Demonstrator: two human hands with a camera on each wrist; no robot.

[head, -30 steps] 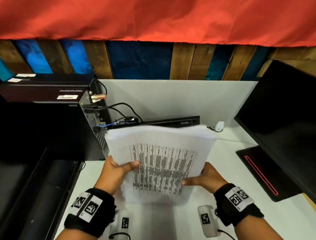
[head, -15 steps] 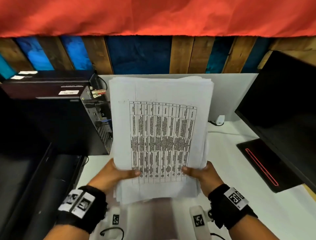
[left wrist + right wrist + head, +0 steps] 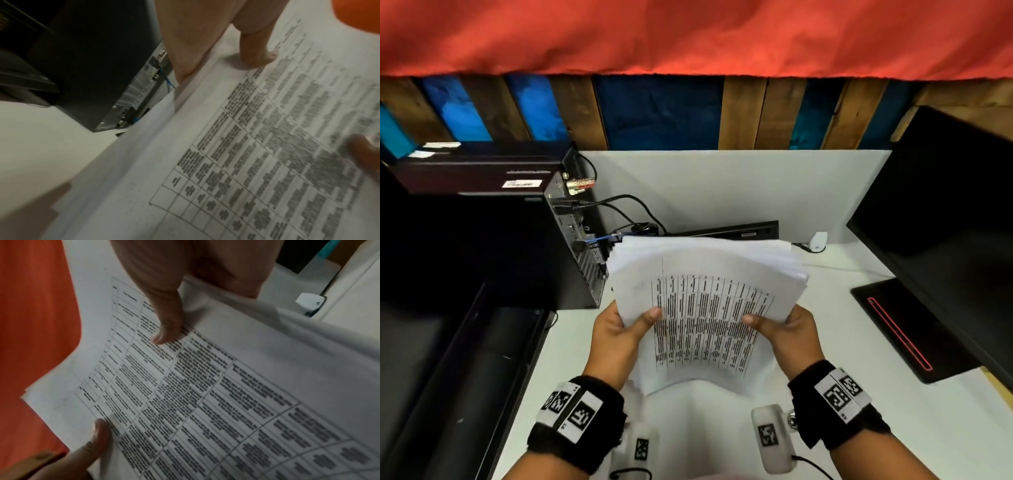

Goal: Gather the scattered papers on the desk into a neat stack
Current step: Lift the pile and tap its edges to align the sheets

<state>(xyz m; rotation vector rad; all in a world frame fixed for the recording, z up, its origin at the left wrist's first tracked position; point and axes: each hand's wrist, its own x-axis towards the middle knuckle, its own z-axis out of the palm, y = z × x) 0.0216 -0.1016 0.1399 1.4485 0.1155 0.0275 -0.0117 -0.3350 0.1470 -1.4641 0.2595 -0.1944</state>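
A thick stack of white papers [image 3: 705,294], its top sheet printed with a table, is held above the white desk [image 3: 859,428] in both hands. My left hand [image 3: 619,329] grips the left edge, thumb on top and fingers hidden beneath. My right hand [image 3: 784,329] grips the right edge the same way. The stack tilts away from me and bows, its far edges fanned unevenly. In the left wrist view the papers [image 3: 246,154] fill the frame with my left hand [image 3: 216,53] and its thumb on the sheet. The right wrist view shows the papers [image 3: 205,394] under my right hand [image 3: 164,313].
A black computer tower [image 3: 510,246] with cables stands at the left, close to the stack. A thin black device [image 3: 736,229] lies behind the papers. A dark monitor [image 3: 945,222] and its base [image 3: 900,325] sit at the right. A small white gadget [image 3: 818,240] rests near the white partition.
The stack stood upright half a second ago; it has now tipped back away from me and dropped lower, bowing in my hands. Both hands keep their grip on the side edges.
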